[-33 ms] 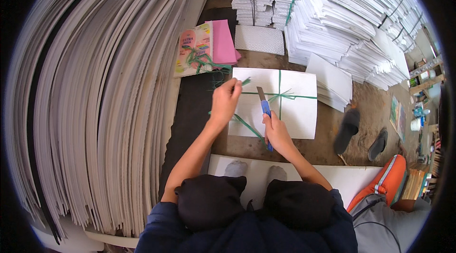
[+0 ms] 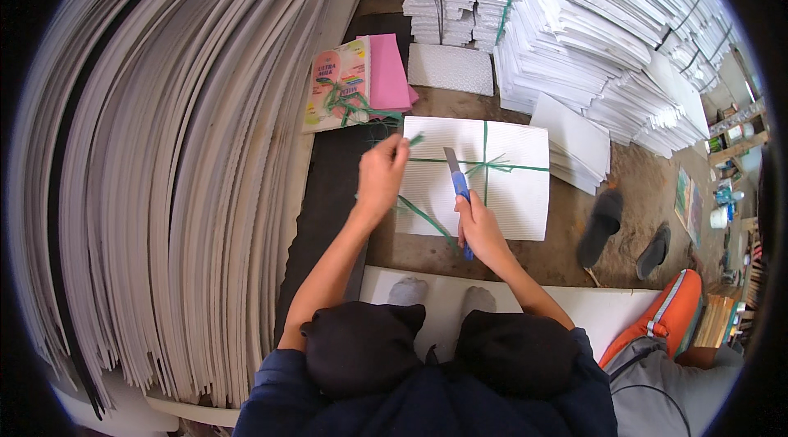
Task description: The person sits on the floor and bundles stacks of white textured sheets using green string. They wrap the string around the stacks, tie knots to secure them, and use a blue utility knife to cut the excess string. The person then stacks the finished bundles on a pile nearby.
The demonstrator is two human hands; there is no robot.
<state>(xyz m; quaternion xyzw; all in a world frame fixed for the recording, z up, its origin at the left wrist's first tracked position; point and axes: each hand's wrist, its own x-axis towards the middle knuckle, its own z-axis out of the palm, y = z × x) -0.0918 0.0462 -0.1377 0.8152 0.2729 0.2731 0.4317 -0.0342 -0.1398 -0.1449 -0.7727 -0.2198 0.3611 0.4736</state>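
Observation:
In front of me lies a white ribbed stack of sheets (image 2: 521,203), bound crosswise with green twine (image 2: 525,168) and knotted near its middle. My left hand (image 2: 381,176) is closed by the stack's left edge, pinching a green strand whose frayed end sticks out to the right. A blue utility knife (image 2: 460,183) is gripped in my right hand (image 2: 483,229) over the stack, its grey blade extended and pointing away from me. Another piece of green twine (image 2: 425,219) runs slantwise across the stack's lower left corner. Fingers hide part of the knife's handle.
Tall grey-white sheets (image 2: 189,166) stand on edge along the left. Tied white stacks (image 2: 566,35) fill the back right. Pink sheets (image 2: 387,72) and a printed carton piece (image 2: 338,84) with green twine lie behind. Dark slippers (image 2: 601,228) and an orange bag (image 2: 661,314) are at right.
My left hand has shifted slightly left with the green strand. The knife in my right hand stays in nearly the same place.

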